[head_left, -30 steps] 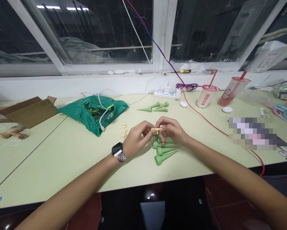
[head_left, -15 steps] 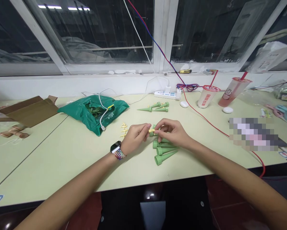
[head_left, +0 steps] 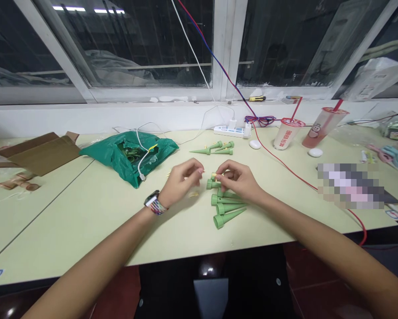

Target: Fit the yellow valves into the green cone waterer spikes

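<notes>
Yellow piece point(head_left: 214, 176) sits pinched in the closed fingertips of the right hand point(head_left: 238, 178); the left hand point(head_left: 184, 180), loosely curled and partly open, is near, any hold unclear.

Both forearms reach forward above the surface point(head_left: 95, 221). The left hand point(head_left: 185, 179) and the right hand point(head_left: 237, 179) are near but apart, with fingers of each bent inward toward the thumb.

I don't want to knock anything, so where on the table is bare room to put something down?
Widest: the table left of the left forearm, before the green bag. A smaller patch lies between the right forearm and the red cable. Crowded: at the green cones by the right hand, and at the back near the cups.
</notes>
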The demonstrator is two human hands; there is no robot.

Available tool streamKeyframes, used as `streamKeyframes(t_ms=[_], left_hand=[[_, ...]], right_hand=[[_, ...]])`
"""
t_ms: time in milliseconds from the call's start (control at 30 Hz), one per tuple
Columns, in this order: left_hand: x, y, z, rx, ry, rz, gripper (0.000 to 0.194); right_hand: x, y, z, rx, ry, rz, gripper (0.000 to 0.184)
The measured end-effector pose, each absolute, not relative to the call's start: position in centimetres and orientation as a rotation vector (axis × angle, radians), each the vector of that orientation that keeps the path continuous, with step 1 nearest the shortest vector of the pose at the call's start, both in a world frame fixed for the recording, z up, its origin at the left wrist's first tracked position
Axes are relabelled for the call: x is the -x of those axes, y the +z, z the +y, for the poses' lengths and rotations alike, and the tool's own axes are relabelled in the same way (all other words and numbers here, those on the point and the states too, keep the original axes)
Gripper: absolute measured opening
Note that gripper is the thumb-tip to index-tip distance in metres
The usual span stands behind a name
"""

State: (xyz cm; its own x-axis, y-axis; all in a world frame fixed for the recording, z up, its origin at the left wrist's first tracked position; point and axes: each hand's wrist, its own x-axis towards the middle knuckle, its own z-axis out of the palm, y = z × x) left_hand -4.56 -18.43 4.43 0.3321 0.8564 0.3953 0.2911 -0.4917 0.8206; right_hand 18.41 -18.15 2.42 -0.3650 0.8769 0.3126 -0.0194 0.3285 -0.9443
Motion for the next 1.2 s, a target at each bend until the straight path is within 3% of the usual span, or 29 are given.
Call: streamKeyframes(t_ms=[200, 500, 833, 1200], left_hand=[[8.7, 5.0, -15.2, -2.120, 1.091, 1.333, 0.021], [9.3, 3.3, -14.4, -2.437, 0.601, 1.525, 0.019], [9.8, 3.0, -13.9, -2.464, 0.721, 1.427, 0.016], [9.4, 2.6, -13.8, -2.502, 0.655, 1.306, 0.030]], right_hand=[[-18.9, 2.8, -17.5, 0.822, 1.124, -1.545, 0.025], [-18.7, 2.3, -17.6, 0.867, 1.149, -1.583, 0.023], [-18.8, 2.1, -17.7, 0.874, 1.143, -1.626, 0.025], [-18.7, 2.3, -17.9, 0.861, 1.147, -1.648, 0.022]])
